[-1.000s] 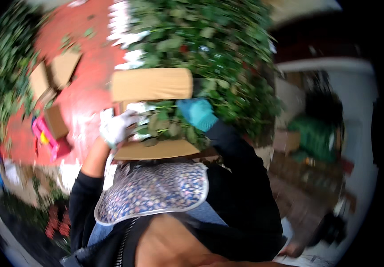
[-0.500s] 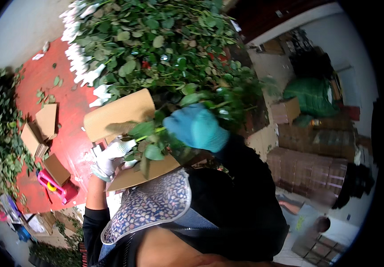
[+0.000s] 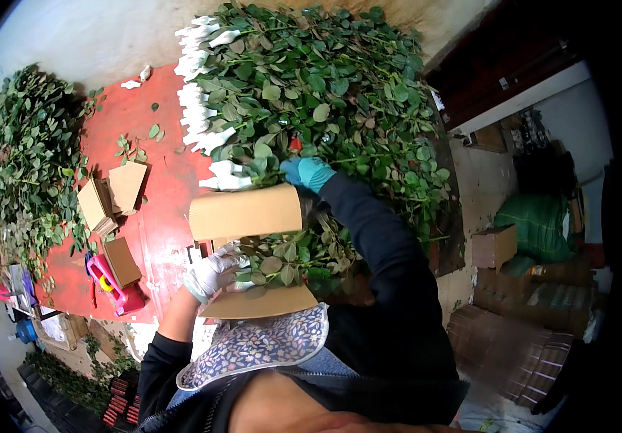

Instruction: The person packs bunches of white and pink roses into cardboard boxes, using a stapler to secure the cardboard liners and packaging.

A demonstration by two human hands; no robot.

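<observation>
My left hand (image 3: 213,274), in a white glove, curls over white-sleeved flower heads beside a leafy bundle (image 3: 282,263) of stems. Glove and sleeves blend together, so its exact hold is unclear. The bundle lies between a curved corrugated cardboard sheet (image 3: 247,211) and a flat piece of cardboard (image 3: 260,303) near my apron. Beyond the corrugated sheet, my right hand (image 3: 306,174), in a blue-teal glove, closes on a leafy stem by two white-sleeved heads (image 3: 226,175). Its fingertips are partly hidden in leaves. A large pile of leafy stems (image 3: 325,94) spreads behind it.
The red table (image 3: 163,209) holds folded cardboard pieces (image 3: 112,195), a pink tape dispenser (image 3: 115,289) and a second leafy heap (image 3: 26,159) at left. To the right on the floor are a green sack (image 3: 534,225) and a small box (image 3: 493,245).
My right hand has left the bundle near my body and reached out to the pile. My left hand remains at the bundle, where the stem previously raised now lies. The view has shifted.
</observation>
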